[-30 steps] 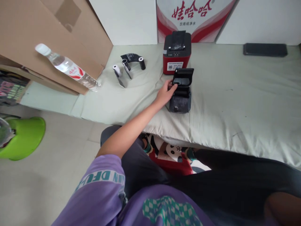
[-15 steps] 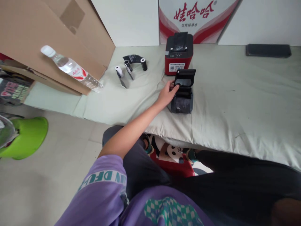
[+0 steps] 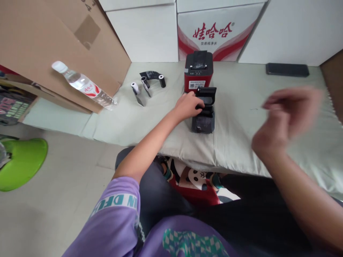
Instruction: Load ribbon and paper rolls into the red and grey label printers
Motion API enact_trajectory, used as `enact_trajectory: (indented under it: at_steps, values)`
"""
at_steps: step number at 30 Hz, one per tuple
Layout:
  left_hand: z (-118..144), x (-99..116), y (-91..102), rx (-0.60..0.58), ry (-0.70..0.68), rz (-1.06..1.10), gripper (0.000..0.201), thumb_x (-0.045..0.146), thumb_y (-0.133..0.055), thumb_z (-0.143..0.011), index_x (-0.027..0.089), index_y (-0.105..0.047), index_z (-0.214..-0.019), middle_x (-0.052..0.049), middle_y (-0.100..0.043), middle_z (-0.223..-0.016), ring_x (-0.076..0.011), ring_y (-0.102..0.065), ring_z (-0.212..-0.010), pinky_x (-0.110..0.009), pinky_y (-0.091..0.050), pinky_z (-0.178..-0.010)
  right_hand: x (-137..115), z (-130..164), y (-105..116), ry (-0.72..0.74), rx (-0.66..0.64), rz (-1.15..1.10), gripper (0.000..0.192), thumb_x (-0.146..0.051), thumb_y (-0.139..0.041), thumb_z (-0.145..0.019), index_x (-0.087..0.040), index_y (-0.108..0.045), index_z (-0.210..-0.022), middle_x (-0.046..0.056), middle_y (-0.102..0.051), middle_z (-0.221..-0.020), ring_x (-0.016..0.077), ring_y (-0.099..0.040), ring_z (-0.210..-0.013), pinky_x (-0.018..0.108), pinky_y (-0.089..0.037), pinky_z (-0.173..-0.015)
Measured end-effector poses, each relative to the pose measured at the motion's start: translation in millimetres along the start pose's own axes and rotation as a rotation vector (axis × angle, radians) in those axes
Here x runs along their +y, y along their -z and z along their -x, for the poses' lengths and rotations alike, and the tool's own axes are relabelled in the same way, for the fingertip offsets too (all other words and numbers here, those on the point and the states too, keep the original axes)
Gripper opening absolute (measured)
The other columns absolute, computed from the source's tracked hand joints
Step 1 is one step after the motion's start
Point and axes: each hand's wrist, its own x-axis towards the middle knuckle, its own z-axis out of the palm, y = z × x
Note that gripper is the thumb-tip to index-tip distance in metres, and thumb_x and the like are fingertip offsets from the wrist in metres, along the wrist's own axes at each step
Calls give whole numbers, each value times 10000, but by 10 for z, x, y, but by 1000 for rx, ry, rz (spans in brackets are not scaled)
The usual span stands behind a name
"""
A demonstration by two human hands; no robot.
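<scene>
Two hands in view, both mine, entered near to far.

1. My right hand (image 3: pixel 284 117), raised in the air at about four o'clock of the small printer and well apart from it. It is blurred; the fingers look loosely curled and seem to hold nothing, though I cannot tell for certain.

2. My left hand (image 3: pixel 187 106), set on the left side of the small black printer (image 3: pixel 203 116), fingers curled over the edge at the hinge of its raised lid (image 3: pixel 206 94). It grasps the printer body there.

3. The small black printer itself lies on the pale green mat (image 3: pixel 241 142), lid up, paper bay open toward me.

4. Red and black printer (image 3: pixel 198 71), just behind the small one at twelve o'clock, lid shut.

5. Three small rolls (image 3: pixel 147 81), one white and two black, at ten o'clock on the mat.

6. Water bottle (image 3: pixel 84 85), leaning on cardboard further toward nine o'clock.

7. Dark flat slab (image 3: pixel 287 69), at two o'clock.

Step in hand, as I judge it: steadying the opened printer. The next move would want a roll fetched from ten o'clock.
</scene>
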Motion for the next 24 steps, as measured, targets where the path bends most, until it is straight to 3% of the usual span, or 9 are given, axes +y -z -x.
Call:
enact_trajectory:
  at_steps: [4, 10, 17, 20, 24]
  values:
    - [-6, 71, -35, -44, 4, -82, 339, 283, -742, -901, 282, -827, -1229, -110, -714, -1162, -312, -605, -1185, -436, -482, -1045, 360, 84, -376, -47, 14, -100, 158, -213, -520, -908, -225, -630, -1020, 57, -630, -965, 229, -619, -884, 428, -520, -819]
    - [29, 176, -32, -42, 44, -135, 390, 273, -739, -898, 305, -814, -1279, -132, -699, -1218, -306, -655, -1107, -435, -509, -969, 816, 359, -798, -147, -130, -24, 197, -262, -524, -903, -225, -600, -1081, 62, -626, -987, 223, -583, -868, 438, -506, -850]
    - [-44, 109, -48, -62, -80, -121, 396, 183, -735, -847, 234, -795, -1235, -106, -765, -1178, -335, -595, -1243, -488, -426, -1077, 833, 419, -868, -55, -297, 8, 423, -404, -485, -986, -196, -553, -1348, 138, -657, -1141, 277, -605, -911, 521, -521, -909]
    - [-77, 24, -71, -10, -131, -55, 379, 182, -766, -811, 216, -779, -1188, -97, -767, -1206, -346, -588, -1263, -537, -383, -1126, 822, 421, -862, -17, -322, 25, 466, -463, -450, -1018, -200, -537, -1393, 155, -647, -1170, 304, -615, -960, 546, -526, -925]
    - [-63, -79, 85, 78, -244, 213, 370, 69, -738, -794, 141, -761, -1156, -125, -739, -1201, -259, -674, -1142, -410, -500, -1063, 807, 429, -839, -14, -333, 19, 502, -505, -387, -1050, -195, -515, -1423, 167, -632, -1186, 300, -615, -939, 552, -537, -916]
